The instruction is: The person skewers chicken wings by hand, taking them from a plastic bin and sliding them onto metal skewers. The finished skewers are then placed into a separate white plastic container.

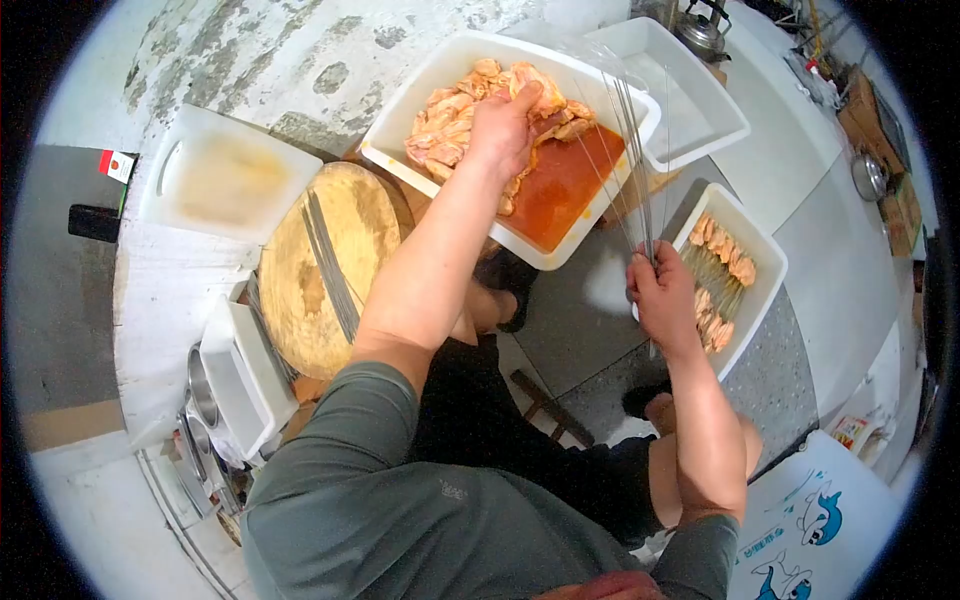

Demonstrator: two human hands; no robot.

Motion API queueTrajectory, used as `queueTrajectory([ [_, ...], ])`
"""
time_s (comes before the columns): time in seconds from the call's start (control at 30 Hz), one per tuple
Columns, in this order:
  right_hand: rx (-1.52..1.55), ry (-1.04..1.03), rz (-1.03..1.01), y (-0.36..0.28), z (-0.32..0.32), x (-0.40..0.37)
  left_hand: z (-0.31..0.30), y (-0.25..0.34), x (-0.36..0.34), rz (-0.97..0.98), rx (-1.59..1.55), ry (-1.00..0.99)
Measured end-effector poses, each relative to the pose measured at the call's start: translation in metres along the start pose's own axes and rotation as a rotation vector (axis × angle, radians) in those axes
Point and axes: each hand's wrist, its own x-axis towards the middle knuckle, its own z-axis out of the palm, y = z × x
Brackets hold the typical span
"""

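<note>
My left hand (505,125) reaches into a white tub (400,135) of marinated meat pieces (445,125) in orange sauce (565,185), its fingers closed around a piece of the meat. My right hand (662,298) grips a bundle of thin metal skewers (630,130) that fan upward over the tub. Just right of that hand sits a white tray (765,255) holding several finished meat skewers (722,270).
A round wooden chopping block (300,290) with more skewers (330,265) lying on it is at the left. An empty white tray (685,95), a white cutting board (225,175), a kettle (700,35) and stacked containers (235,375) surround the spot. My knees and feet are below.
</note>
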Motion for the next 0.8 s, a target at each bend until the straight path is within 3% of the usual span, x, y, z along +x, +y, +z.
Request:
queueTrajectory([
  [0.37, -0.024, 0.042, -0.065, 0.007, -0.005, 0.001, -0.002, -0.006, 0.005, -0.007, -0.058, -0.094],
  [0.8, -0.042, 0.066, -0.073, -0.013, 0.002, 0.011, -0.004, -0.013, 0.008, 0.002, -0.043, -0.344],
])
